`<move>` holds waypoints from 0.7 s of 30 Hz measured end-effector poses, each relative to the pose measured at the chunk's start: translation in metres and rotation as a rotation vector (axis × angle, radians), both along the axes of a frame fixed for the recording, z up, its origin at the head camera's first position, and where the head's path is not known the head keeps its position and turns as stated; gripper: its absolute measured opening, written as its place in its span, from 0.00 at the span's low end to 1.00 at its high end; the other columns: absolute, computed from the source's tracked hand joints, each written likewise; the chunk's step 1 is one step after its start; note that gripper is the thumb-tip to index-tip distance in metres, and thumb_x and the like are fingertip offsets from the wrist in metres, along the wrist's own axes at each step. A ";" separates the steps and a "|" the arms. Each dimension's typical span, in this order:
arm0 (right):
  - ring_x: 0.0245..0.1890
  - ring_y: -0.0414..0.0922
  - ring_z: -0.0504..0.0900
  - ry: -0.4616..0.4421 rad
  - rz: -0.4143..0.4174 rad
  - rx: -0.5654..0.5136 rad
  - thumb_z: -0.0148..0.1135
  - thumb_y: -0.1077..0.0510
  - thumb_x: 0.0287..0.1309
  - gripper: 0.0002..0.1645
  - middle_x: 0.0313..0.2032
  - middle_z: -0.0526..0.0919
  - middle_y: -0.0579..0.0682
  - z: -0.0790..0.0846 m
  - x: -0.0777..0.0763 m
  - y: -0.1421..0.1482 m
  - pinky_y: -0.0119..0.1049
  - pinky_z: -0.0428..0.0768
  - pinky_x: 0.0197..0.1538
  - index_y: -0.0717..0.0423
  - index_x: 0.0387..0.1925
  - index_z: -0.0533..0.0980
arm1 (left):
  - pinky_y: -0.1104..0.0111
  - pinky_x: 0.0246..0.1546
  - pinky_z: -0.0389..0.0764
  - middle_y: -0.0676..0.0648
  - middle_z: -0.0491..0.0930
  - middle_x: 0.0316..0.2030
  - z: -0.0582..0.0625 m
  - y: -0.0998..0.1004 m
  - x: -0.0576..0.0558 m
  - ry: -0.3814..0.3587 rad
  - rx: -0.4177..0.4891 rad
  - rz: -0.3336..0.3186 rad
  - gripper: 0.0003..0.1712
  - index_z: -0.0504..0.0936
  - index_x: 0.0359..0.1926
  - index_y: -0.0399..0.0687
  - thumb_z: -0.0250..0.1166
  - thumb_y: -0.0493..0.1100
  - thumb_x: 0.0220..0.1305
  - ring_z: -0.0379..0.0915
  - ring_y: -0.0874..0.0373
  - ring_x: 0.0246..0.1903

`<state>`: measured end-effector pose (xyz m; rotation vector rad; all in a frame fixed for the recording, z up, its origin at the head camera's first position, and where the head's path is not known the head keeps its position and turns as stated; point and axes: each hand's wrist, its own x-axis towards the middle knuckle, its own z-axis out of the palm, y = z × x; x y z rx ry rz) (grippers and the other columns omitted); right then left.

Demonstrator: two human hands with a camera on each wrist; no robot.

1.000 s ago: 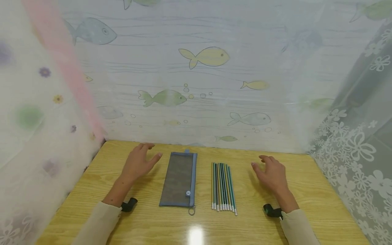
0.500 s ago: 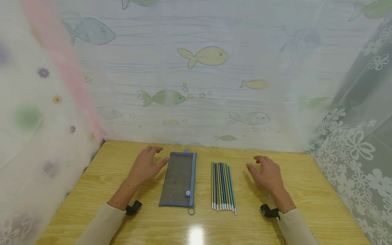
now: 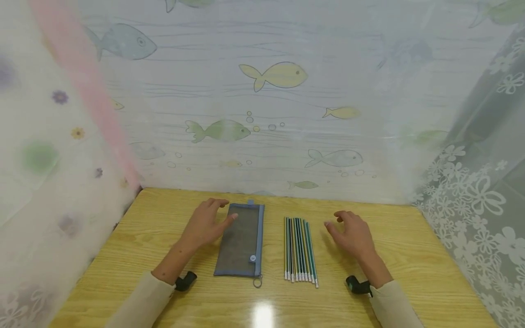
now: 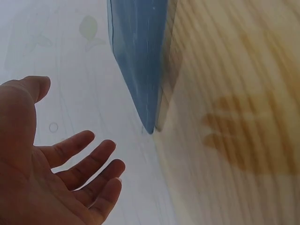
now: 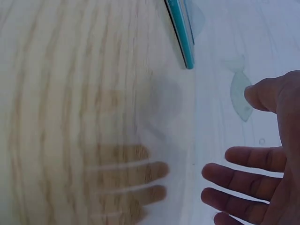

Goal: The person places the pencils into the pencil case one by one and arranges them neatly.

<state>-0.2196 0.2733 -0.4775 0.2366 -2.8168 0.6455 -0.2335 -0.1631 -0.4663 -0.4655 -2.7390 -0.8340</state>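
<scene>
A grey mesh zip pouch (image 3: 239,241) with blue edging lies flat on the table, a metal ring at its lower right corner. To its right, several pencils (image 3: 300,250) lie side by side, their white eraser ends toward me. My left hand (image 3: 207,223) is over the pouch's left edge, thumb overlapping the mesh in the head view, fingers relaxed and holding nothing. In the left wrist view the blue pouch (image 4: 140,56) shows beyond the spread fingers. My right hand (image 3: 352,233), also holding nothing, hovers right of the pencils; their tips (image 5: 182,37) appear in the right wrist view.
The wooden table (image 3: 410,255) meets a fish-patterned sheet (image 3: 283,136) at its back edge. Patterned sheets also hang at the left and right sides. A dark wrist camera (image 3: 186,281) sits under each wrist.
My left hand has moved right, from beside the pouch to over its left edge. The right hand has shifted left, closer to the pencils. Pouch and pencils stay in place.
</scene>
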 end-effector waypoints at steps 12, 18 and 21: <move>0.49 0.61 0.84 -0.050 0.022 0.001 0.65 0.44 0.73 0.30 0.48 0.86 0.61 -0.002 0.003 -0.012 0.61 0.84 0.51 0.66 0.58 0.80 | 0.43 0.62 0.79 0.38 0.82 0.60 -0.003 0.022 0.005 0.015 -0.035 -0.040 0.36 0.79 0.67 0.39 0.68 0.62 0.73 0.78 0.40 0.60; 0.47 0.60 0.85 -0.060 0.048 0.000 0.65 0.44 0.73 0.29 0.47 0.87 0.60 -0.001 0.005 -0.018 0.60 0.85 0.49 0.66 0.58 0.80 | 0.40 0.63 0.76 0.38 0.81 0.60 -0.003 0.031 0.007 -0.002 -0.028 -0.051 0.36 0.79 0.67 0.38 0.68 0.61 0.73 0.77 0.39 0.61; 0.45 0.58 0.86 -0.059 0.055 0.001 0.67 0.45 0.71 0.28 0.45 0.87 0.59 0.000 0.005 -0.020 0.58 0.85 0.48 0.65 0.58 0.80 | 0.40 0.65 0.75 0.39 0.81 0.61 -0.005 0.036 0.006 -0.010 -0.036 -0.048 0.36 0.78 0.68 0.40 0.67 0.62 0.73 0.76 0.39 0.62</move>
